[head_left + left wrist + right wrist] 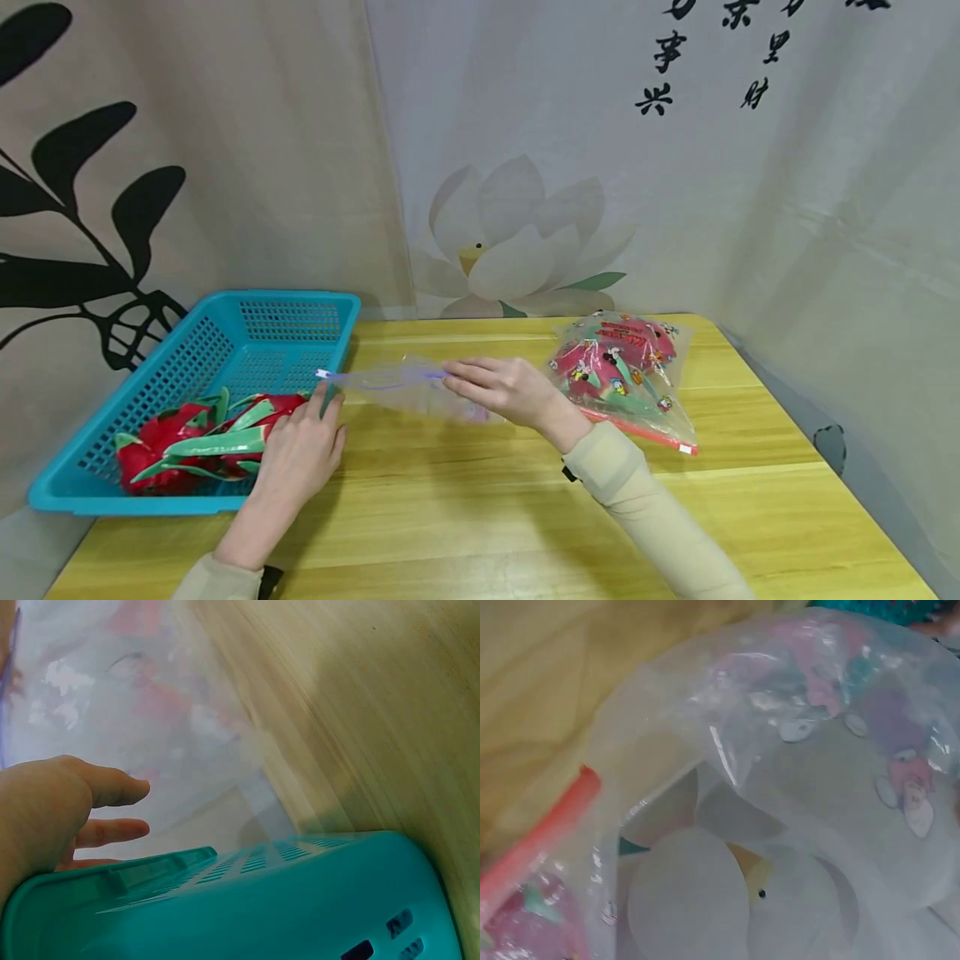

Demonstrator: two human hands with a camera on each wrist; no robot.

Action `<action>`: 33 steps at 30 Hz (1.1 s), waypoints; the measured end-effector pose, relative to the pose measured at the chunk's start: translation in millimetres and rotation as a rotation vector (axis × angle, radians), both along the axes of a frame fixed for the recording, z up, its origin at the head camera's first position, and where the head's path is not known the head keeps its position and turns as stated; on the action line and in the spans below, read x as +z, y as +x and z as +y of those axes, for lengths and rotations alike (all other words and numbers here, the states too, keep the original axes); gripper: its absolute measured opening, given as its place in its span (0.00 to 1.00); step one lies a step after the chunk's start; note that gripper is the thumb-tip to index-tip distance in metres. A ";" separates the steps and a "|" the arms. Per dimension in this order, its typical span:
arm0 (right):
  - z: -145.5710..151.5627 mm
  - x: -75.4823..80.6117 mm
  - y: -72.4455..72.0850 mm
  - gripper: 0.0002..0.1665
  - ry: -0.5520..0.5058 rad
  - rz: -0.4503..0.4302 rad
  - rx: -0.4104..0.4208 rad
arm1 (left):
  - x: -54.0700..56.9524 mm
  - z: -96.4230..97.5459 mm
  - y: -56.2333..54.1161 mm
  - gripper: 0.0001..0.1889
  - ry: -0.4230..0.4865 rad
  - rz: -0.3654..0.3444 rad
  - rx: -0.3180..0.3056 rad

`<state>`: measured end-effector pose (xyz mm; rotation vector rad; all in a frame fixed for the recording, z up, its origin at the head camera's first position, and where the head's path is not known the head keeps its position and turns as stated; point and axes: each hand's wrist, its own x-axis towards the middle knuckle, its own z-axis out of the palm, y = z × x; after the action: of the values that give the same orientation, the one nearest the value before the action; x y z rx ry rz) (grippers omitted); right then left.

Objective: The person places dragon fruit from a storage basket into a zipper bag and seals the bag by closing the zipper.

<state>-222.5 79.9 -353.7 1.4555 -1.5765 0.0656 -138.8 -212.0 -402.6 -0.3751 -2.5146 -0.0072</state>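
Observation:
My right hand (504, 390) pinches the purple zip edge of a clear zip bag (420, 400), which hangs over the table beside the basket. Cartoon prints show on the bag (810, 750) in the right wrist view. The bag's white zip slider (322, 374) lies at the fingertips of my left hand (303, 442). That hand reaches over the near right rim of the blue basket (348, 333), next to the red and green dragon fruits (195, 442) in it. In the left wrist view the thumb (120, 786) and fingers stand apart, with nothing between them.
At the table's back right lies a second zip bag (678, 383) with a red zip, filled with dragon fruits. A printed curtain (525, 125) hangs behind the wooden table (450, 533).

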 end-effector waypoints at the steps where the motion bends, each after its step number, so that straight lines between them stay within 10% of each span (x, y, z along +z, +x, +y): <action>1: -0.2 -2.6 1.2 0.14 0.015 -0.022 -0.003 | -0.1 -0.1 -0.2 0.23 0.000 0.001 -0.002; 10: -1.5 -6.6 6.8 0.20 -0.024 -0.247 -0.147 | -1.1 0.8 -2.7 0.21 -0.020 0.100 -0.019; 20: -1.2 5.1 9.0 0.15 -0.062 -0.394 -0.210 | 15.6 33.3 -4.4 0.18 0.020 0.530 -0.197; 33: -9.9 23.9 -0.5 0.07 -0.225 -0.386 -0.156 | 17.6 49.8 -8.8 0.17 -0.049 0.511 -0.424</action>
<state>-223.0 70.0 -329.8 1.1862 -1.9190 0.4406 -147.6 -162.2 -385.0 -0.8119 -1.9002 -0.0144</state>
